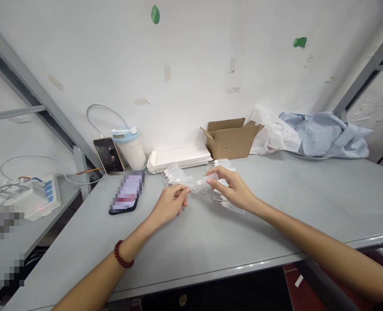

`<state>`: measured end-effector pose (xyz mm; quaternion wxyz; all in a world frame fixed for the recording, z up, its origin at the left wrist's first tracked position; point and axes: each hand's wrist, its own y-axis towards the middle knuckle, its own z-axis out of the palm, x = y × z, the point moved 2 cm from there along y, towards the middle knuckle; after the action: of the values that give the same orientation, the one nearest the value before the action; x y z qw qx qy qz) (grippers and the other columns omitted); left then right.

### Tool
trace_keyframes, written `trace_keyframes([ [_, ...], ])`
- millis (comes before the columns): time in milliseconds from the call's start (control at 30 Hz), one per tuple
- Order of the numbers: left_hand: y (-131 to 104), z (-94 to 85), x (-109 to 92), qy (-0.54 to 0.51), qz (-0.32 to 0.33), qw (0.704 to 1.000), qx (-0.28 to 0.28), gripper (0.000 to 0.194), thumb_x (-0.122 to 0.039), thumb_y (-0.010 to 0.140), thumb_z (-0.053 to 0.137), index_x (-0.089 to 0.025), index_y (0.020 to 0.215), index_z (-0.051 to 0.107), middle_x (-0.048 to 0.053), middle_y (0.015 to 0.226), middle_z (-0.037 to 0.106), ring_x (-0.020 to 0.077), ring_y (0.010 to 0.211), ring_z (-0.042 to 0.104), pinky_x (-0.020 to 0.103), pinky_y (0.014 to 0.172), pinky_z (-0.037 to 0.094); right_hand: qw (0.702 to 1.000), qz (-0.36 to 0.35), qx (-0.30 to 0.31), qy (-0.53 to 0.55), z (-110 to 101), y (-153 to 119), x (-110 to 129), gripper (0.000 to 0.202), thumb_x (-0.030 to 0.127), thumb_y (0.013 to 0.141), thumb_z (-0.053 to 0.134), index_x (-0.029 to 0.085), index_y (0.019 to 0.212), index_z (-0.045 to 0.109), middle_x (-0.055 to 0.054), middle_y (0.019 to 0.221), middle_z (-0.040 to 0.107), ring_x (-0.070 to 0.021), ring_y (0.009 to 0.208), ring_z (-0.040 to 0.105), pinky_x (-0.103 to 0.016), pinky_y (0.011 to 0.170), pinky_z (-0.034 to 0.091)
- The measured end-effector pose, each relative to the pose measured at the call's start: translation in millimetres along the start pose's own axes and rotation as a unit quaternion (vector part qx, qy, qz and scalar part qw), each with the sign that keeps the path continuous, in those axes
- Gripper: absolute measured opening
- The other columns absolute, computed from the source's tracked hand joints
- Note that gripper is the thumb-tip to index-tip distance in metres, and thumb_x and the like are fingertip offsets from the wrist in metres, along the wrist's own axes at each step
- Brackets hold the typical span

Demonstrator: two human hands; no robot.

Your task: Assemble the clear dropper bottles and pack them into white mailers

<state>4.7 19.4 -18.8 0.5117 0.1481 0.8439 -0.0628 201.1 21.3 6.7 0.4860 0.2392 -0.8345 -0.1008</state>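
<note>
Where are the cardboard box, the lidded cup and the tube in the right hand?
Cardboard box (233, 144): head view, on its front side.
Lidded cup (134, 154): head view, on its pale body.
Tube (203, 181): head view, on its translucent body.

Mid-frame, a slim plastic tube (202, 182) shows translucent white; the flat tabletop (308, 185) is plain grey, the open cardboard box (232, 146) right of centre brown, the crumpled bag (327, 138) at right pale blue, the beaded bracelet (121, 255) lower left dark red.

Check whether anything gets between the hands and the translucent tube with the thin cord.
Nothing visible does: the right hand holds the tube, and the left hand pinches its cord. Other tubes lie close by, but not between.
</note>
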Motion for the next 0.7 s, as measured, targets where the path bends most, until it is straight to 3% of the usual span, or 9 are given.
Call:
trace_keyframes([
  [267, -3.5, 1.7, -3.6, -0.007, 0.034, 0.999, 0.009, 0.027, -0.038, 0.085, 0.046, -0.014, 0.083, 0.059, -0.003, 0.057, 0.051, 0.0067, 0.041, 0.043, 0.019, 0.043, 0.037, 1.000, 0.012, 0.004, 0.005, 1.0, -0.5, 2.0, 0.023, 0.038, 0.086, 0.050, 0.018, 0.096, 0.056, 0.002, 0.064, 0.058, -0.0126, 0.061, 0.055, -0.022, 0.053, 0.038],
  [700, -4.1, 1.7, -6.3, -0.003, 0.031, 0.999, 0.011, 0.030, -0.041, 0.084, 0.047, -0.015, 0.087, 0.061, -0.002, 0.058, 0.050, 0.0081, 0.044, 0.045, 0.020, 0.044, 0.039, 1.000, 0.013, 0.011, 0.005, 1.9, -0.5, 2.3, 0.022, 0.039, 0.086, 0.049, 0.019, 0.093, 0.056, 0.002, 0.063, 0.059, -0.0124, 0.058, 0.055, -0.022, 0.052, 0.039],
])
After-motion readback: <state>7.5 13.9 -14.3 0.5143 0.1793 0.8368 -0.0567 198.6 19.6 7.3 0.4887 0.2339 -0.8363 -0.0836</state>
